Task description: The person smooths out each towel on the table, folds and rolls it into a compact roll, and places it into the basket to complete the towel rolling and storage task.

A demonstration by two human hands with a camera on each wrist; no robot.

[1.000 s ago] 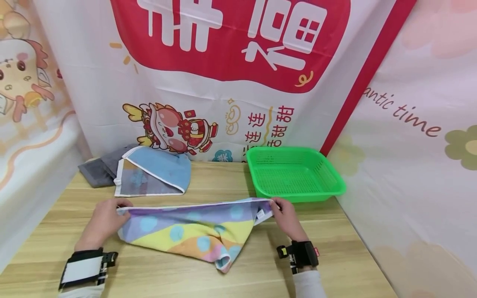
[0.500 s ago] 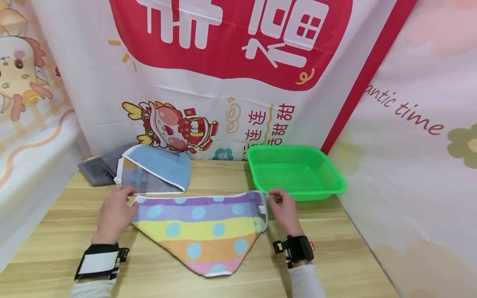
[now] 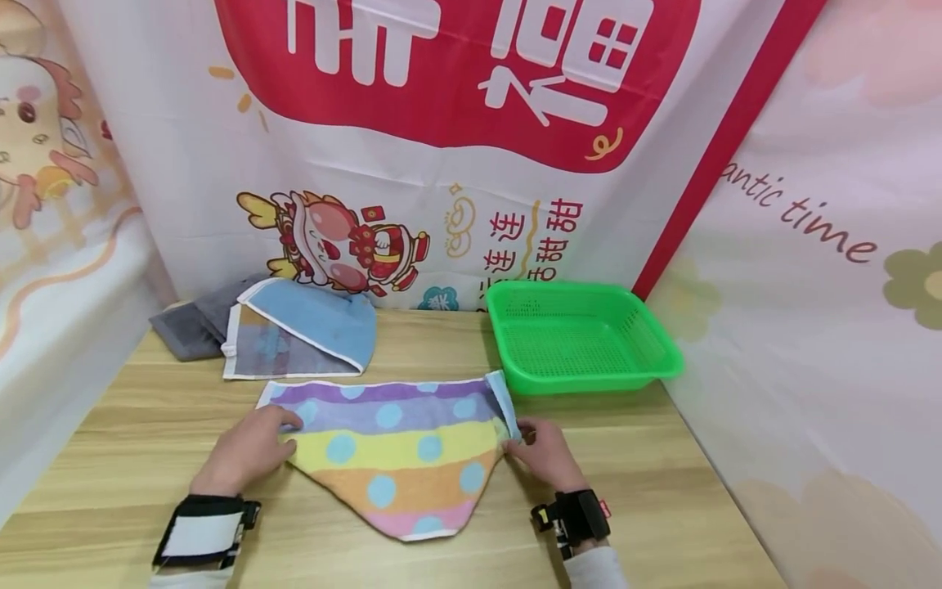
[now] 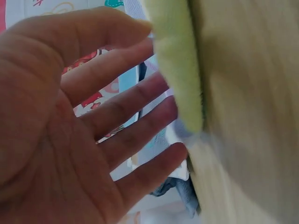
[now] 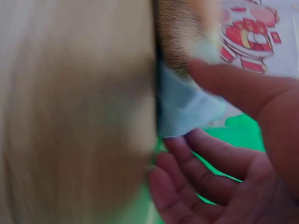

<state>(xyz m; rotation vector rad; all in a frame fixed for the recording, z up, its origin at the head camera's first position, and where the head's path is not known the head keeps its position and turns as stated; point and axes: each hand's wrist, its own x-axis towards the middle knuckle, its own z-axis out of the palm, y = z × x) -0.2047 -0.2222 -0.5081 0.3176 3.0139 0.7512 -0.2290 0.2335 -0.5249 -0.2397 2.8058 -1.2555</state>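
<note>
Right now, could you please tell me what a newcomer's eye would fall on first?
Probably the striped, dotted towel on the table, between the left hand and the right hand. Then likely the bright green basket at the back right, and the red and white banner behind.

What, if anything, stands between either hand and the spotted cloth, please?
Nothing visible does: the left hand is at the left edge of the spotted cloth, the right hand at its folded right edge. The green basket sits farther back, not between.
</note>
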